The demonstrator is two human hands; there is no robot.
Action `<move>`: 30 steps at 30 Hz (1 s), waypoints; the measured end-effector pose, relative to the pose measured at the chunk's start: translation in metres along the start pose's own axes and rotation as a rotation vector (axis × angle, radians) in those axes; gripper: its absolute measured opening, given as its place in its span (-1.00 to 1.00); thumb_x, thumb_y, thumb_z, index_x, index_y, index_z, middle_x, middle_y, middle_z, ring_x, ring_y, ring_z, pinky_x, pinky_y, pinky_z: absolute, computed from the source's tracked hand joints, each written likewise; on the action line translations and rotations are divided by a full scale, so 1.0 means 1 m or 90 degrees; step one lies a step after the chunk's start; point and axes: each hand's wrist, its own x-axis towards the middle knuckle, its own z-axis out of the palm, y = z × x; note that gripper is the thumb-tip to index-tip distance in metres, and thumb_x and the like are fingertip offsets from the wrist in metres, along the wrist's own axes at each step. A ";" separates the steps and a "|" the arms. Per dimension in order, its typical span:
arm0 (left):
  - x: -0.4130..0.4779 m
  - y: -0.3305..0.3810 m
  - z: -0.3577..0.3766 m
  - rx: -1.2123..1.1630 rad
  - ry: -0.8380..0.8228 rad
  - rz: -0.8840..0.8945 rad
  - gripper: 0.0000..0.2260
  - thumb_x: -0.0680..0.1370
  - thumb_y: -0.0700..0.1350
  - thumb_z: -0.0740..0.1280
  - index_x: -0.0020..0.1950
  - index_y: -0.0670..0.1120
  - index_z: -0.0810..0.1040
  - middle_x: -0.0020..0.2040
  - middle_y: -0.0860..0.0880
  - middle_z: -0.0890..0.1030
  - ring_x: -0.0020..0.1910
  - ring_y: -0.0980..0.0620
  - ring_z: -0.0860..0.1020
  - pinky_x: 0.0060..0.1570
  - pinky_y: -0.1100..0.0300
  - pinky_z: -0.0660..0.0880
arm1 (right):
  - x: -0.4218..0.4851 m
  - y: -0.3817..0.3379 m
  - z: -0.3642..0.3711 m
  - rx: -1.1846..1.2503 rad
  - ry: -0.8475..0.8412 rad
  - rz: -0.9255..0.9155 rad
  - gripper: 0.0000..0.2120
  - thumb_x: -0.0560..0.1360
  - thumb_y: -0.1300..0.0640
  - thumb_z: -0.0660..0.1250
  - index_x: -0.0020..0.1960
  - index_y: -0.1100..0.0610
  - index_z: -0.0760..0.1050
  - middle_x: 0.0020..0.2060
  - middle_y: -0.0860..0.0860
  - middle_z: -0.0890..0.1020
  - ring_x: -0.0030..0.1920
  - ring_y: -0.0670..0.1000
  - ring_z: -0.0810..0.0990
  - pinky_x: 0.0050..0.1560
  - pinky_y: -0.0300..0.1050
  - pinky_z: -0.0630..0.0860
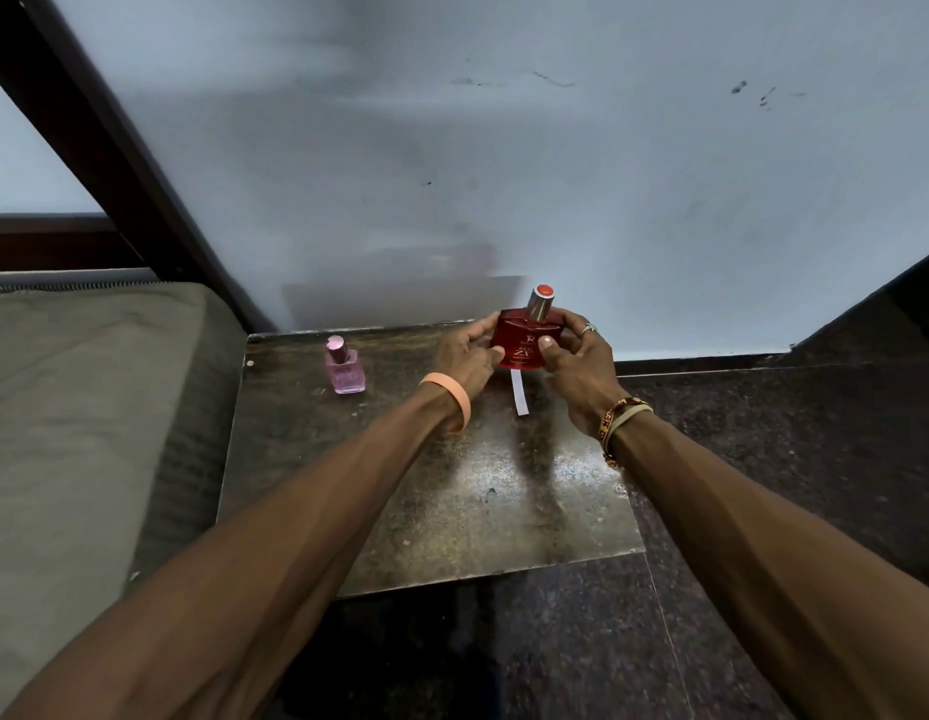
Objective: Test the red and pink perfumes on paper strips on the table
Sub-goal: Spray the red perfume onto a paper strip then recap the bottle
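Red perfume (526, 341), squat glass, clasped by left hand (465, 356) and right hand (576, 363)

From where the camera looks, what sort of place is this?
Probably a bedroom or other private room, not a shop: a grey-green padded mattress lies beside a small worn metal-topped table, set against a scuffed pale painted wall on a dark speckled stone floor.

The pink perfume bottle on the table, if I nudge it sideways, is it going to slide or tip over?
The pink perfume bottle stands upright on a flat rectangular base, so it would probably slide before tipping. Its tall cap raises the top, so a push up there might topple it. It looks like glass, so likely fragile, and the table looks hard.
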 end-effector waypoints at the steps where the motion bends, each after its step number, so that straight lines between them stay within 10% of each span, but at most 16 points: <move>1: 0.000 0.000 0.000 -0.006 0.004 0.001 -0.51 0.51 -0.48 0.19 0.40 -0.15 0.39 0.26 -0.15 0.55 0.10 -0.05 0.56 -0.01 0.21 0.49 | 0.002 0.001 0.001 -0.007 -0.002 -0.003 -0.66 0.59 0.36 0.23 0.21 -0.03 0.47 0.19 0.15 0.60 0.19 0.15 0.60 0.11 -0.01 0.57; 30: 0.024 -0.032 0.000 -0.025 0.033 -0.012 -0.43 0.44 -0.49 0.27 0.41 -0.13 0.38 0.25 -0.15 0.57 0.25 -0.17 0.52 0.25 -0.02 0.44 | 0.008 0.013 0.005 -0.041 0.003 0.010 -0.63 0.56 0.39 0.24 0.25 0.03 0.48 0.19 0.16 0.60 0.17 0.08 0.59 0.23 0.05 0.55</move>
